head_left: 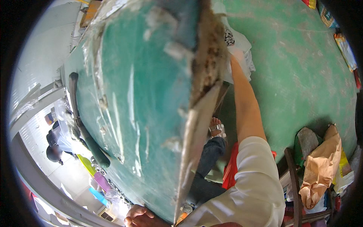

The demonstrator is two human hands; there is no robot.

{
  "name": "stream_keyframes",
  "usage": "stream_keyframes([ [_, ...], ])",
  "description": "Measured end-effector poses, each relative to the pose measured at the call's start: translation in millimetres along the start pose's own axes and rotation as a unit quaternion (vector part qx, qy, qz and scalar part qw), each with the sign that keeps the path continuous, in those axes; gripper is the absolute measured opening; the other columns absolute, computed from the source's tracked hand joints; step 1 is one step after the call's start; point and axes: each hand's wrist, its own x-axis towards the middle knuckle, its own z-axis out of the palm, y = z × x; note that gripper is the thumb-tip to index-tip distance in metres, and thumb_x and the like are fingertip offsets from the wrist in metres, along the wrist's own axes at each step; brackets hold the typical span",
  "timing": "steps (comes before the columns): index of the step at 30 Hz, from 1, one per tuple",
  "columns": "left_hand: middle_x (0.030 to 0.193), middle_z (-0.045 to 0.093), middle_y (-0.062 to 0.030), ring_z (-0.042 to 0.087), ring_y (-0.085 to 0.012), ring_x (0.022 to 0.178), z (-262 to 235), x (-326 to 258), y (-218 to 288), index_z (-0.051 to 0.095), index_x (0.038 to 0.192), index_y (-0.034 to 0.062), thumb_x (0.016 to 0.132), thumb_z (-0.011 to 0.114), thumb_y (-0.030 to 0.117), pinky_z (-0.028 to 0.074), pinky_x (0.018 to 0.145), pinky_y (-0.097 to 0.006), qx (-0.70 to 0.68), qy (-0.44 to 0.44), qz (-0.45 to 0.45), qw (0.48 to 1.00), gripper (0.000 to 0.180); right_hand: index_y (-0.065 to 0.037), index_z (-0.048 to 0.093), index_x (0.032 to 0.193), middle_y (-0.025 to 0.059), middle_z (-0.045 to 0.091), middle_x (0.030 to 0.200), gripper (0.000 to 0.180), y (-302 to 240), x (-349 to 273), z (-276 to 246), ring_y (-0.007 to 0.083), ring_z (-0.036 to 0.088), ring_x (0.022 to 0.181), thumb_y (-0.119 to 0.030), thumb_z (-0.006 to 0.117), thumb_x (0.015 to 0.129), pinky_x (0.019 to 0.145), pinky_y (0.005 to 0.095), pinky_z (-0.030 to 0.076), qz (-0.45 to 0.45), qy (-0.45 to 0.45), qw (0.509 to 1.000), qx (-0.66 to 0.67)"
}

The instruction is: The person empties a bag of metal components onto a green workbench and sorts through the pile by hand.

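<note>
My right arm stretches down past the worn edge of a table [151,94] with a green, plastic-covered top. My right hand [235,52] is at a translucent white plastic bag [244,47] low by the green floor. Its fingers are hidden by the bag and blur. Black-and-white speckled material [229,37] shows at the bag's mouth. My left hand [140,217] rests by the table's near left corner, fingers curled; whatever is under them is hidden. A long dark-handled tool [77,121] lies along the table's left side.
A crumpled brown paper bag [321,166] and a grey lump [307,140] sit by a dark wooden frame [293,178] at the right. Colourful packets [345,49] line the floor's far right. A red bag [230,170] is beside my leg. Another person [56,145] is at the left.
</note>
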Motion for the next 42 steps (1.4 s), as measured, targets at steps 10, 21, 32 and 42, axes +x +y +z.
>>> stream_keyframes([
  [10, 0.097, 0.049, -0.0076, 0.043, -0.0133, 0.073, -37, -8, -19, 0.036, 0.126, 0.0196, 0.09, 0.035, 0.025, 0.037, 0.066, -0.022, -0.033, 0.006, -0.027, 0.999, 0.036, -0.001, 0.053, 0.082, 0.0053, 0.051, 0.062, 0.013, -18, -17, -138, 0.0127, 0.044, 0.046, -0.014, 0.056, 0.082, 0.041, 0.0251, 0.031, 0.192, -0.186, 0.708, 0.654],
  [21, 0.101, 0.041, -0.0137, 0.038, -0.0186, 0.089, 0, 3, 8, 0.025, 0.13, 0.0047, 0.072, 0.05, 0.057, 0.029, 0.068, -0.025, 0.051, -0.05, 0.04, 0.997, 0.082, -0.002, 0.055, 0.088, 0.0023, 0.046, 0.057, 0.019, -25, -63, -226, 0.011, 0.04, 0.044, -0.02, 0.056, 0.082, 0.04, 0.0239, 0.027, 0.151, -0.31, 0.481, 0.806],
  [32, 0.104, 0.039, -0.0145, 0.036, -0.0201, 0.095, -9, -4, -3, 0.023, 0.13, 0.0021, 0.069, 0.05, 0.06, 0.027, 0.069, -0.026, -0.015, -0.046, 0.039, 0.998, 0.089, -0.001, 0.055, 0.09, 0.0016, 0.049, 0.063, 0.02, -26, -74, -244, 0.01, 0.041, 0.045, -0.019, 0.058, 0.081, 0.041, 0.0224, 0.028, 0.112, -0.328, 0.481, 0.805],
  [42, 0.104, 0.04, -0.0146, 0.038, -0.0206, 0.095, -5, 0, -2, 0.023, 0.13, 0.0017, 0.067, 0.052, 0.061, 0.028, 0.069, -0.026, -0.021, -0.057, 0.041, 0.997, 0.091, -0.001, 0.051, 0.101, 0.0047, 0.052, 0.072, 0.025, -33, -51, -219, 0.0106, 0.04, 0.046, -0.019, 0.053, 0.084, 0.041, 0.0229, 0.028, 0.187, -0.258, 0.676, 0.665],
])
